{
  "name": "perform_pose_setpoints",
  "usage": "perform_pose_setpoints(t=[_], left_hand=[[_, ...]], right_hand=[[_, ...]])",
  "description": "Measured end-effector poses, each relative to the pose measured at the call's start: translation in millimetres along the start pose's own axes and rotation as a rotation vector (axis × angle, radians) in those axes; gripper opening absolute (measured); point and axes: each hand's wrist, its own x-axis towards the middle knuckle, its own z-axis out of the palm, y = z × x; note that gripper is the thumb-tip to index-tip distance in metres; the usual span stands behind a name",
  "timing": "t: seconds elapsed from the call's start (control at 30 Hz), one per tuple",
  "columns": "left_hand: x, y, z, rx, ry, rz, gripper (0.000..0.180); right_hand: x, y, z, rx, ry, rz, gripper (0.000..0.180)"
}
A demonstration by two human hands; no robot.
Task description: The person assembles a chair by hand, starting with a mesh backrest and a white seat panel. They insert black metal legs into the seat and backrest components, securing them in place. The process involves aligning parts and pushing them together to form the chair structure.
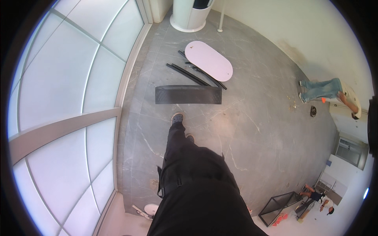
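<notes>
- Pale pink board with rounded ends (208,61) lies on the grey tiled floor (244,129).
- Two parallel black tubes (190,74) lie beside it, near a long black rectangular panel (188,95).
- Dark perforated shoe (177,118) stands near the panel.
- Hands are out of view; I cannot tell their state.

Pink board (208,61) smooth; black bars (188,74) matt; tiled floor (252,129) glossy.
</notes>
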Motion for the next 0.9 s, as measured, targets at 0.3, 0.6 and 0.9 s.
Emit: perform_pose_setpoints(t=[0.3,0.6,0.9], left_hand=[[-62.7,183.6,97.2,0.537,-0.360,-0.365,0.056],[76.3,481.5,254.8,1.437,0.288,1.018,0.060],[257.0,600.7,374.3,1.386,0.705,1.376,0.117]], right_hand=[[-90.7,-144.2,-132.7,-0.345,-0.464,-0.726,0.062],[171.1,-368.1,-416.9,-0.804,0.319,-0.447,0.051],[396.8,-488.1,-494.1,-0.969,1.029,-0.921,0.111]])
